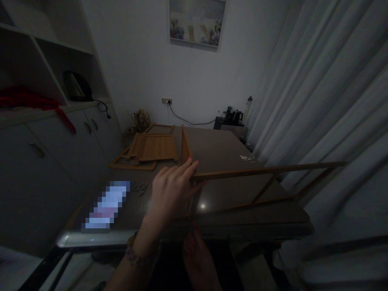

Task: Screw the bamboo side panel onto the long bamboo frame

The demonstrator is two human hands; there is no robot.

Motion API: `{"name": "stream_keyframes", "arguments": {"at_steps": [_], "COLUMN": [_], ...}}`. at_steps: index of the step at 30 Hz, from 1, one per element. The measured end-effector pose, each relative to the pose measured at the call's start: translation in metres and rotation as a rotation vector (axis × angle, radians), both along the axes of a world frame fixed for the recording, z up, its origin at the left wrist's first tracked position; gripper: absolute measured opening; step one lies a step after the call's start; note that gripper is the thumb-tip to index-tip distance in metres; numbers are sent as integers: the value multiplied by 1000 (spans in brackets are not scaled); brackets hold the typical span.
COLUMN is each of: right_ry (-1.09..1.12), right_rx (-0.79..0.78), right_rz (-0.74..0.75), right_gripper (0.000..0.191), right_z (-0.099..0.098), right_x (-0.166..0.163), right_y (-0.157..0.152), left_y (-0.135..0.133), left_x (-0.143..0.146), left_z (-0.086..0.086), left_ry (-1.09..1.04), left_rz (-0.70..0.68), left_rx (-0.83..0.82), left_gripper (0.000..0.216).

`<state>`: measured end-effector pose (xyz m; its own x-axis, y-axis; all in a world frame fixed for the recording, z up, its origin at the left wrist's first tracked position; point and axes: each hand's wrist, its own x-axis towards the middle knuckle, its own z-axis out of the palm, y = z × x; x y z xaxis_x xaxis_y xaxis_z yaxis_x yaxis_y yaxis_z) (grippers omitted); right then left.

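Observation:
My left hand (172,188) is closed over the near corner of a long wooden frame (242,174). This frame stands on its long edge and reaches off to the right, with a crossbar partway along. At the same corner an upright wooden panel (185,147) runs away from me, close to the left fingertips. Below, at the table's front edge, my right hand (198,256) is in shadow with thumb and finger pinched near the frame's lower corner. Whatever it pinches is too dark and thin to name.
Flat wooden panels (154,147) lie stacked at the table's back left. Small metal hardware (141,188) and a blurred lit screen (106,206) are on the left. White scraps (247,157) lie at the right. Curtains (333,101) hang close on the right; cabinets (60,153) line the left.

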<state>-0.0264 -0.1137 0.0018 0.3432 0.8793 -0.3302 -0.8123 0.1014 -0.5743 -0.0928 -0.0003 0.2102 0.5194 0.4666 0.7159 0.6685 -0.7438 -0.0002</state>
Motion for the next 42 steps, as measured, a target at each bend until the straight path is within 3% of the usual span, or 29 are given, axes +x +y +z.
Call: {"name": "stream_keyframes", "arguments": {"at_steps": [9, 15, 21, 28, 33, 37, 42], "right_ry": [253, 393, 482, 470, 520, 317, -240], "right_rx": [75, 90, 123, 143, 223, 217, 33], "right_rz": [17, -46, 166, 186, 233, 183, 131], "right_gripper": [34, 25, 20, 16, 36, 39, 40], "right_z": [7, 11, 10, 3, 15, 17, 1], "right_x": [-6, -11, -9, -12, -9, -9, -13], "right_y": [5, 6, 5, 3, 3, 5, 10], "left_y": [-1, 1, 0, 0, 0, -2, -1], "left_x": [1, 0, 1, 0, 0, 0, 0], "left_z": [0, -1, 0, -2, -1, 1, 0], "left_ry": [-6, 14, 14, 7, -4, -3, -18], "left_rz": [2, 3, 3, -4, -11, -7, -22], "left_rx": [0, -20, -21, -19, -18, -28, -35], "left_gripper": [48, 49, 49, 48, 48, 48, 49]}}
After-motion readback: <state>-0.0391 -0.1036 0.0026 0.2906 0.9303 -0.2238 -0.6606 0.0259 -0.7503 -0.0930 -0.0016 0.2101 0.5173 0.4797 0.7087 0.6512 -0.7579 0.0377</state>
